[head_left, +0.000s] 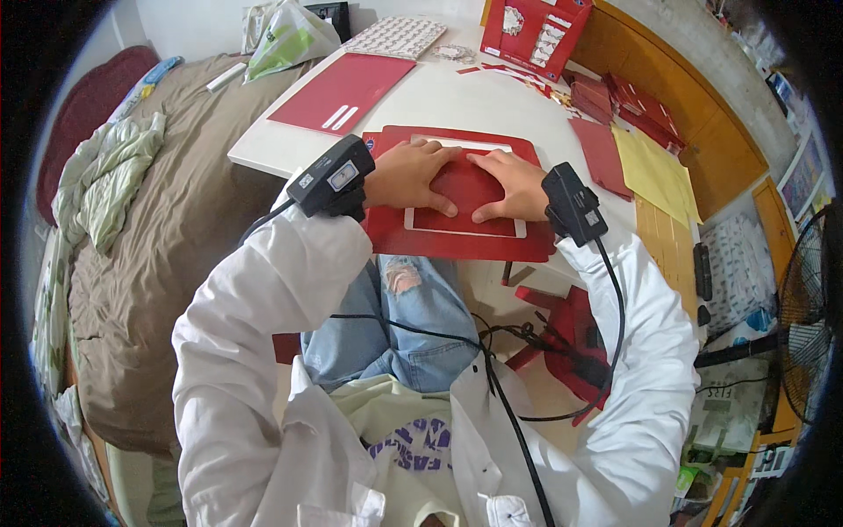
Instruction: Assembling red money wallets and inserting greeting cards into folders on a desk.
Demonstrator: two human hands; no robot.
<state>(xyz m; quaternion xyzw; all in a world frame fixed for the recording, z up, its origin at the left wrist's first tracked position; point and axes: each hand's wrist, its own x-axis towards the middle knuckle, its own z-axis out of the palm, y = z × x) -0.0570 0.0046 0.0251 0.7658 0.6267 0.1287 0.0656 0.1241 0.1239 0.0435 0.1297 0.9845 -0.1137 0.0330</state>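
At the near edge of the white table (457,101), a large red card sheet (457,249) with rounded corners lies flat. On it is a smaller red panel (464,189) framed by a white border. My left hand (409,176) lies on the panel's left side, fingers stretched and thumb pointing right. From the other side my right hand (514,186) rests on the panel, its fingers spread and its thumb pointing left. The fingertips of both hands come close together at the panel's far part. Neither hand grips anything.
A dark red folder-like sheet (344,92) and a patterned white sheet (397,37) lie farther back. A red printed box (536,35) stands behind red scraps (518,75). Yellow sheets (654,171) lie at right. Black cables (492,351) cross my lap; a fan (803,316) stands far right.
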